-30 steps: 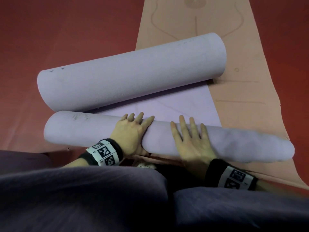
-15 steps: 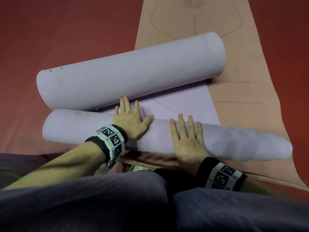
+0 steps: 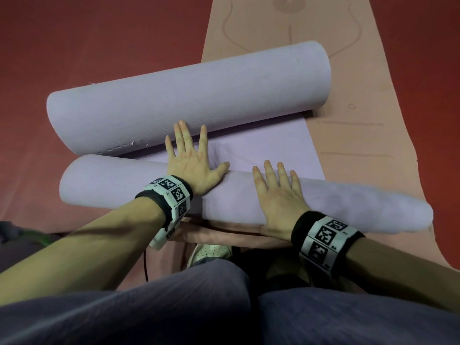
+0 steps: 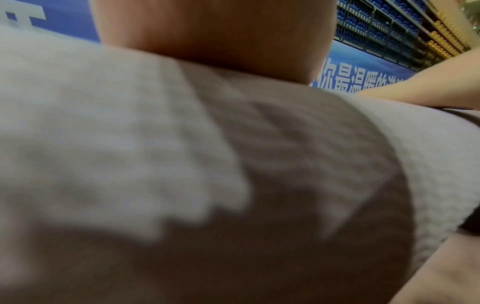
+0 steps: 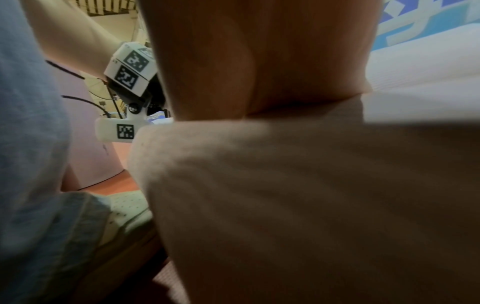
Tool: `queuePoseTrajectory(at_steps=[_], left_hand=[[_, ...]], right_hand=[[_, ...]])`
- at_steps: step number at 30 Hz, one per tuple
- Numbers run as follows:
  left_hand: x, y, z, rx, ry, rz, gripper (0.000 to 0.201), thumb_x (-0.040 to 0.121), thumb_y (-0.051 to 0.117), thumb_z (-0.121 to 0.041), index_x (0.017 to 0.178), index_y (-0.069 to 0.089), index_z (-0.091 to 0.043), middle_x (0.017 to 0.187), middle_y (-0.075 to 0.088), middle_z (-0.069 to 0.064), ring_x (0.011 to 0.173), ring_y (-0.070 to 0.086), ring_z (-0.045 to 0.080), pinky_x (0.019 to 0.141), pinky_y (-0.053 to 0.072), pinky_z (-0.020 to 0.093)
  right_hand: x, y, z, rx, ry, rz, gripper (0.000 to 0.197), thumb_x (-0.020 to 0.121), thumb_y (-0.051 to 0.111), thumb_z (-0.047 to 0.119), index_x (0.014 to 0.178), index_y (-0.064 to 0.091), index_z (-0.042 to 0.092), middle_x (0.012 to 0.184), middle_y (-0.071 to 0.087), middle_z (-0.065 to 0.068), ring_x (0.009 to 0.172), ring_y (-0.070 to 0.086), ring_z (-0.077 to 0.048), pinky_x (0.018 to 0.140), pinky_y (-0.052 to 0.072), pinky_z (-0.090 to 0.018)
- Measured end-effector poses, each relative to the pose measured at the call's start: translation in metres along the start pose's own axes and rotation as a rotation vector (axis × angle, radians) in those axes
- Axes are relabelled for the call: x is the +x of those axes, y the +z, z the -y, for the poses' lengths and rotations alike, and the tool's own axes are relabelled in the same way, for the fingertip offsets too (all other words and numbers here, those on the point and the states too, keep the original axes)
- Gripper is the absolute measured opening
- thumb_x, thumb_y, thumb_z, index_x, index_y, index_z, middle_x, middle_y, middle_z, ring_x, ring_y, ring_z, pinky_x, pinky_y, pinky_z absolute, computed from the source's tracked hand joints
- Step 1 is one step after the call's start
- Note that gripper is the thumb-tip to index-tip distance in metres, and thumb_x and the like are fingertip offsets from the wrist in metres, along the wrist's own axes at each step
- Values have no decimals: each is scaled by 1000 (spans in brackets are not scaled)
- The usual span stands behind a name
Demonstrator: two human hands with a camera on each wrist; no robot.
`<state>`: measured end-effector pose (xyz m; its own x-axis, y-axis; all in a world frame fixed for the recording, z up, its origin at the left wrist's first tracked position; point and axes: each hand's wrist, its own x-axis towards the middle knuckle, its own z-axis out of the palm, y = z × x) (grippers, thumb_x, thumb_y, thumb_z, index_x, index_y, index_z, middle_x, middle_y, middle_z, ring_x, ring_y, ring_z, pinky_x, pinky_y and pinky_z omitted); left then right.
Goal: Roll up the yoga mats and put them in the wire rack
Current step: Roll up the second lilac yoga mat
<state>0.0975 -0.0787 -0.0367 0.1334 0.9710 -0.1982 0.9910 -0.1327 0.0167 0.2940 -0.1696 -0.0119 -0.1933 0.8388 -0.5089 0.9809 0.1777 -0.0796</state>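
A lilac yoga mat is rolled from both ends: a thick far roll (image 3: 189, 95) and a thinner near roll (image 3: 348, 207), joined by a short flat strip (image 3: 261, 150). My left hand (image 3: 191, 160) lies flat with straight fingers over the near roll, fingertips reaching the far roll. To its right my right hand (image 3: 276, 192) presses flat on the near roll. Each wrist view is filled by the roll's blurred surface (image 4: 130, 144) (image 5: 311, 185) under the palm (image 4: 215, 30) (image 5: 272, 51). A peach mat (image 3: 361, 70) lies unrolled beneath. No wire rack is in view.
Red floor (image 3: 87, 46) surrounds the mats. My knees in grey trousers (image 3: 174, 307) fill the bottom of the head view, with a white shoe (image 3: 211, 252) between them. The peach mat's near edge (image 3: 224, 235) is folded up under the near roll.
My left hand slid forward over the near roll until its fingers reached the far roll. The near roll moved slightly away from me, narrowing the flat strip. My right hand stayed pressed on the roll.
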Motion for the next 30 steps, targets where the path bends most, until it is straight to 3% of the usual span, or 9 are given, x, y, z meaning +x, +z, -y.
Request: queuePoseTrajectory(at_steps=[3,6,11,13,15,18,22,26,30], left_hand=[[4,-2,1,-16,-6,-15,102,87,30,-79,159,-8,-17,160,-19,30,151,-19,38,121,-6,59],[9,-4,4,-44,-7,-17,102,87,31,-79,159,-9,-19,160,-20,29,151,-20,36,121,-5,58],[19,-8,9,-139,-2,-1,101,85,35,-80,159,-9,-28,160,-28,21,150,-25,30,120,-5,61],[26,-11,14,-227,-38,-11,96,88,42,-76,159,-4,-32,162,-29,12,151,-23,26,119,-5,64],[34,-12,18,-270,-53,-42,95,87,39,-78,160,-1,-33,163,-27,7,152,-22,24,117,-5,65],[39,-10,18,-218,-14,-99,100,79,27,-81,160,0,-30,163,-25,13,152,-20,27,118,-5,63],[45,-14,15,-199,-4,-165,99,80,21,-79,161,-1,-26,163,-21,20,152,-18,30,120,-3,62],[43,-14,15,-152,20,-144,100,80,15,-80,160,-4,-24,164,-20,18,153,-17,30,120,-3,60],[37,-13,14,-152,31,-135,98,82,11,-80,161,1,-22,165,-13,18,154,-10,32,122,-1,58]], right_hand=[[7,-11,-5,-13,-8,26,128,73,76,53,154,-14,14,162,-15,-17,149,-11,-41,121,-2,-56],[13,-22,-9,9,-24,75,129,71,79,51,155,-12,14,163,-12,-16,150,-8,-39,121,-1,-55],[2,-16,-1,-12,9,-63,128,76,73,53,153,-23,16,159,-27,-17,148,-20,-36,120,-7,-56],[-10,-12,6,10,11,-111,113,86,62,45,153,-24,15,157,-33,-18,146,-26,-37,119,-8,-56],[-18,-8,11,37,2,-72,116,83,66,38,152,-25,13,155,-35,-18,144,-30,-38,119,-9,-57],[-11,-6,7,18,0,-45,131,73,77,36,151,-27,13,156,-34,-18,144,-30,-40,118,-9,-58],[12,-20,-2,12,15,-9,124,80,73,36,151,-26,14,159,-26,-18,147,-22,-40,119,-6,-56],[31,-30,-11,-18,17,26,136,68,82,43,153,-20,15,162,-17,-17,149,-13,-39,120,-2,-56],[40,-36,-16,-18,20,51,137,66,86,40,155,-16,16,163,-13,-16,150,-9,-37,121,-1,-54]])
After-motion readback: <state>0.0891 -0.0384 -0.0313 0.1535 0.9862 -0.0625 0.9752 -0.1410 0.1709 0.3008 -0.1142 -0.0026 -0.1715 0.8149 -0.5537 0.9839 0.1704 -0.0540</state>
